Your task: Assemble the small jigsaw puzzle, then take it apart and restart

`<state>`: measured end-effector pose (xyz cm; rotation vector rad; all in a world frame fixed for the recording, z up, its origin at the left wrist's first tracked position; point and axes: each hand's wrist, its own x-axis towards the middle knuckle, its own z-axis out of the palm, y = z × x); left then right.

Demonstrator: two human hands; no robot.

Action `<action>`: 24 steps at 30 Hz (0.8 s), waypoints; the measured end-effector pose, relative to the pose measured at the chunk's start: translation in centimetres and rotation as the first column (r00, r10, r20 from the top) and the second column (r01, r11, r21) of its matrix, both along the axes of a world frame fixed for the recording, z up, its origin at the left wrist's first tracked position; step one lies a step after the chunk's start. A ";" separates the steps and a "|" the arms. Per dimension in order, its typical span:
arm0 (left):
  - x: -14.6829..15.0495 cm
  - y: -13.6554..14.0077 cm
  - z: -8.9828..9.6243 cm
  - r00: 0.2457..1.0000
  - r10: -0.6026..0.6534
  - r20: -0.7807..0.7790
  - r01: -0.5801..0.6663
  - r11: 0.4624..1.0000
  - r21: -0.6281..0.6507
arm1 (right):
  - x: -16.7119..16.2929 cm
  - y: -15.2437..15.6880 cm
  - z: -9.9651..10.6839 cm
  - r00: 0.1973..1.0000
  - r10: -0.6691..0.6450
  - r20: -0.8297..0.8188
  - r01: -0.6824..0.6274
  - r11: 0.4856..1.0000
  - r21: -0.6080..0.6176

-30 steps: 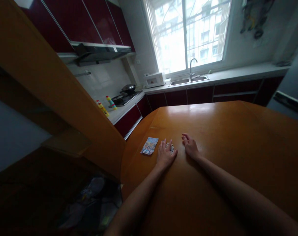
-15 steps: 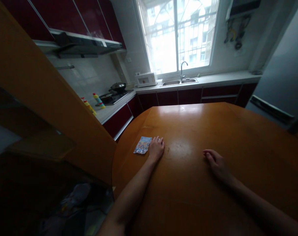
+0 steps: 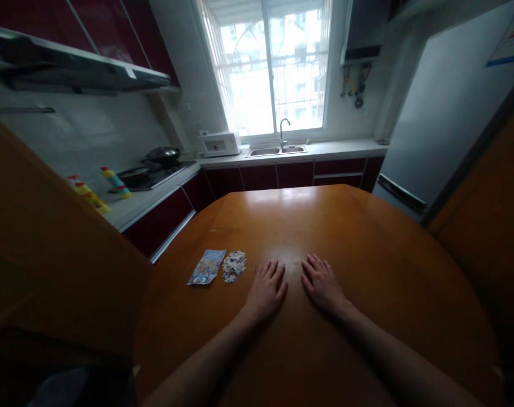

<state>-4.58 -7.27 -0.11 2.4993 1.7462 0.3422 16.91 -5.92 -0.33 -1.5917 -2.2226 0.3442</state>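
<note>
My left hand [image 3: 266,289] lies flat on the wooden table [image 3: 308,350], fingers apart, holding nothing. To its left is a small pile of jigsaw puzzle pieces [image 3: 234,265], apart from the fingers. Beside the pile, further left, lies a bluish printed picture sheet [image 3: 207,267] with slightly curled corners. My right hand [image 3: 322,282] also rests palm down on the tabletop, fingers spread and nothing in them. A narrow gap of bare wood separates the two hands.
Beyond the table run a counter with a sink [image 3: 278,151], a white microwave [image 3: 220,144] and a stove with a wok [image 3: 164,155]. Yellow bottles [image 3: 115,182] stand on the left counter. A grey refrigerator [image 3: 447,107] is at the right.
My left hand has moved off the puzzle pieces, which now show beside the sheet. My right hand has come closer to the left and flattened out. The view has turned right.
</note>
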 end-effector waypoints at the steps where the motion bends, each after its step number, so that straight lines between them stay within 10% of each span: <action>1: 0.0 0.3 -0.1 1.000 0.003 -0.010 -0.003 1.000 0.001 | 0.1 0.1 0.0 1.000 -0.015 0.009 0.015 1.000 -0.018; 18: -0.5 0.4 0.5 0.996 -0.085 0.004 0.085 0.996 -0.021 | 1.0 0.7 -0.4 0.998 -0.046 0.045 0.048 0.998 -0.045; 24: -9.0 1.4 3.9 1.000 0.000 0.017 -0.002 0.996 0.091 | 1.2 0.2 -0.7 0.998 -0.046 0.035 0.047 0.998 -0.029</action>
